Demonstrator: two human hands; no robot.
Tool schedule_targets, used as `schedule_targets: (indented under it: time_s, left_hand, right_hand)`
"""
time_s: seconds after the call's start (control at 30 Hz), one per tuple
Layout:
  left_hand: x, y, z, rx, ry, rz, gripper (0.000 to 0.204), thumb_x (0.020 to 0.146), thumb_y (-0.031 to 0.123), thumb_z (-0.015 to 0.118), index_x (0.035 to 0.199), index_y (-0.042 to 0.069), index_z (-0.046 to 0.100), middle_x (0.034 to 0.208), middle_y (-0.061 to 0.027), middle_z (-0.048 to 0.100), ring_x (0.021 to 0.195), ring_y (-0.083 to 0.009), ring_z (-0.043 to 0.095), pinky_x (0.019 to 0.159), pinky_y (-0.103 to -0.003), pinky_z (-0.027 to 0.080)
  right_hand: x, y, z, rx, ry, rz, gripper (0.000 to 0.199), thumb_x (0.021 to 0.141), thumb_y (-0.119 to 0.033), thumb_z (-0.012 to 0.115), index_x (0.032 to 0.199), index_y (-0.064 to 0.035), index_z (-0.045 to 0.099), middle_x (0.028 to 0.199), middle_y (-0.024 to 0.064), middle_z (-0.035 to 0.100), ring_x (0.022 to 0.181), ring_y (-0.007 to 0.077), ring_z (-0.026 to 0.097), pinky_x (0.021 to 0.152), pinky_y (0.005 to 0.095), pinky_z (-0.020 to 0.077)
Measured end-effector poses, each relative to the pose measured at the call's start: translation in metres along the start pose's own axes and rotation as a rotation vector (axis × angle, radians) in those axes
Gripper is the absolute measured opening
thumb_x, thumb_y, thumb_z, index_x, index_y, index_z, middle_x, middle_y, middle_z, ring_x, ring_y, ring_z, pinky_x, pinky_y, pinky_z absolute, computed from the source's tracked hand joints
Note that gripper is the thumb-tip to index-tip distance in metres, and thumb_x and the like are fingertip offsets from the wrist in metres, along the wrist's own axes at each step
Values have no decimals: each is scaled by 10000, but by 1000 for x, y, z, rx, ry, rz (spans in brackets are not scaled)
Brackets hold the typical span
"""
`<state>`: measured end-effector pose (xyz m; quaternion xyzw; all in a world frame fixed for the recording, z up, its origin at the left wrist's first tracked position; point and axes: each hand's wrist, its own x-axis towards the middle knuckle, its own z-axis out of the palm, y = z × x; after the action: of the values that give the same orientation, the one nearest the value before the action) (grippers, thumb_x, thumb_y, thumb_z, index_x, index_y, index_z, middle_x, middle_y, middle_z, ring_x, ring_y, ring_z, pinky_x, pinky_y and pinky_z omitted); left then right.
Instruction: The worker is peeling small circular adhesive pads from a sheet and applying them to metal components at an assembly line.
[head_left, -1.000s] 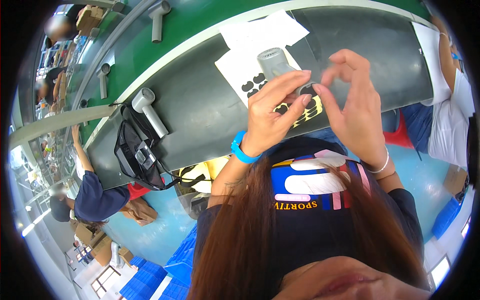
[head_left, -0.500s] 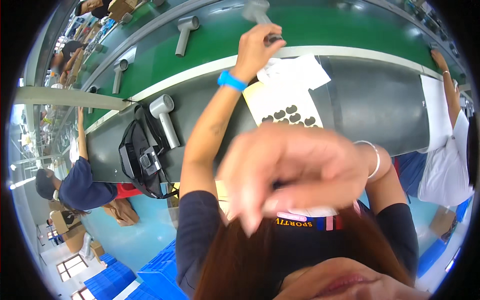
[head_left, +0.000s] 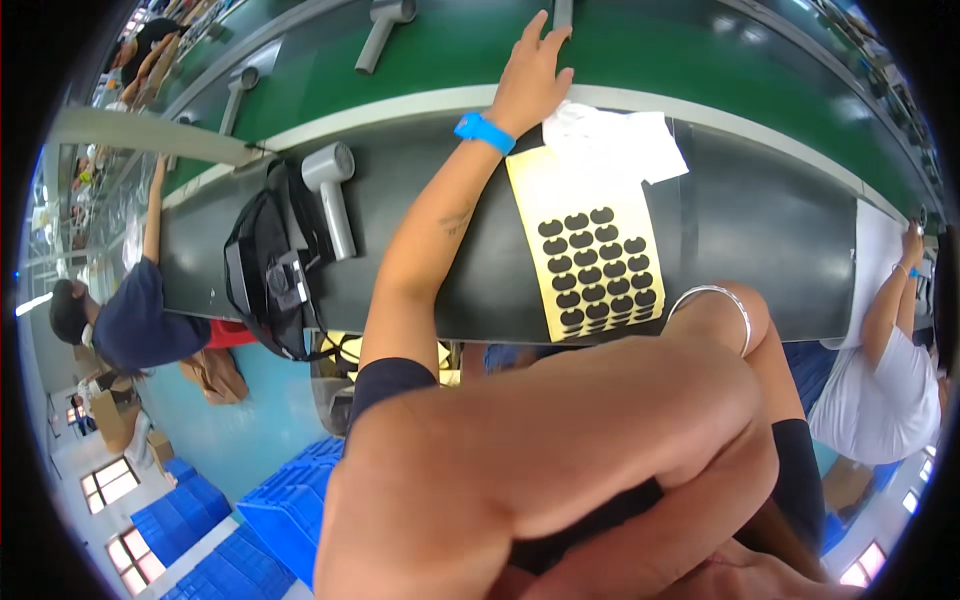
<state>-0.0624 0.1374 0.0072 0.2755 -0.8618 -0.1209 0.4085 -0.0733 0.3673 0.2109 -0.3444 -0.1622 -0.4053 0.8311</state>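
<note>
My left hand (head_left: 530, 85), with a blue wristband, reaches out over the green conveyor belt (head_left: 660, 60). Its fingers are spread, close to the handle of a grey hair dryer (head_left: 563, 14) cut off by the top edge; whether they touch cannot be told. My right hand (head_left: 570, 430), below a white bangle, looms very near the camera. Its fingertips are hidden or out of view, so anything in them cannot be seen. Between my arms lies a yellow sheet of black stickers (head_left: 590, 262), with crumpled white paper (head_left: 610, 135) at its far end.
Another grey hair dryer (head_left: 333, 195) lies beside a black bag (head_left: 270, 265) on the dark worktable (head_left: 760, 220). More dryers, one of them (head_left: 383, 35), lie along the belt. Co-workers sit left and right. Blue crates (head_left: 290, 500) stand at the lower left.
My left hand has opened and the dryer near it is farther toward the top edge. My right hand has come closer and lower, uncovering the sticker sheet. The view has shifted.
</note>
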Motion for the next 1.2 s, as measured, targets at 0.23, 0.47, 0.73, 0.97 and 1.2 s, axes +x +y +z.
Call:
schedule_targets:
  time_s: [0.23, 0.47, 0.73, 0.97, 1.2]
  left_hand:
    - [-82, 47, -61, -191, -103, -212, 363, 809, 109, 654, 1158, 35, 586, 1338, -205, 470, 1124, -368, 525, 944, -413, 440]
    - [-130, 31, -62, -124, -7, -264, 271, 779, 83, 659, 1043, 22, 644, 1214, -187, 568, 1110, -363, 524, 950, -413, 429]
    - [-131, 30, -46, -184, 171, -230, 188, 781, 61, 639, 966, 26, 647, 1133, -140, 622, 1055, -341, 573, 901, -407, 471]
    - [-136, 26, -50, -225, 198, -251, 191, 798, 85, 633, 976, 16, 635, 1134, -141, 613, 1057, -338, 554, 915, -407, 455]
    - [-134, 23, -44, -262, 177, -221, 179, 786, 75, 633, 950, 4, 635, 1131, -146, 607, 1067, -335, 539, 924, -406, 450]
  right_hand:
    - [-39, -6, 31, 14, 96, 36, 230, 863, 41, 501, 1091, 36, 476, 986, 200, 566, 855, 235, 619, 698, 276, 485]
    - [-45, -6, 11, -260, 384, 130, 180, 860, 60, 527, 1031, 12, 494, 918, 184, 599, 855, 199, 614, 710, 259, 492]
    - [-131, 25, -137, -1637, 914, 231, 71, 914, -53, 565, 967, -7, 553, 840, 16, 585, 764, 74, 527, 709, 219, 434]
    - [-142, 34, -167, -1776, 965, 192, 70, 850, 15, 559, 911, -6, 586, 824, 35, 587, 705, 95, 514, 632, 222, 408]
    - [-145, 34, -168, -1825, 933, 157, 79, 851, 23, 566, 918, -14, 585, 796, 9, 559, 678, 76, 473, 624, 211, 399]
